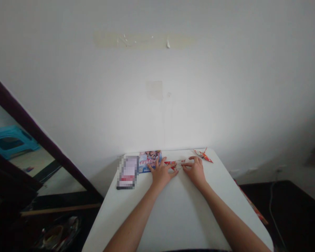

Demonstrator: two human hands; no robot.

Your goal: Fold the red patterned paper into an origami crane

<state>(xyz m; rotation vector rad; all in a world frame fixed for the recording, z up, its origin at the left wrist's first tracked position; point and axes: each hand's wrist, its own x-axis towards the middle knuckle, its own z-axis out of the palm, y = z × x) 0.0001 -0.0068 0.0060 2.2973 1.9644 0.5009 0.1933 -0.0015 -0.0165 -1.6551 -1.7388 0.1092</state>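
Note:
A small red-and-white piece of paper [170, 163] lies near the far side of the white table, between my two hands. My left hand [162, 174] has its thumb and index finger on the paper's left part, while its other fingers spread over the colourful printed leaflet [150, 156]. With fingertips drawn together, my right hand [196, 172] grips the paper's right end. Part of the paper is covered by my fingers. Beyond my right hand rests a folded red, white and black paper piece [205, 156] with pointed ends.
A phone-like device [127, 171], its screen blurred, lies at the left of the white table [173, 217]. The table's far edge meets a white wall [212, 87]. A dark-framed mirror [39, 129] at the left shows a blue stool [10, 140]. A cable [271, 199] hangs at the right.

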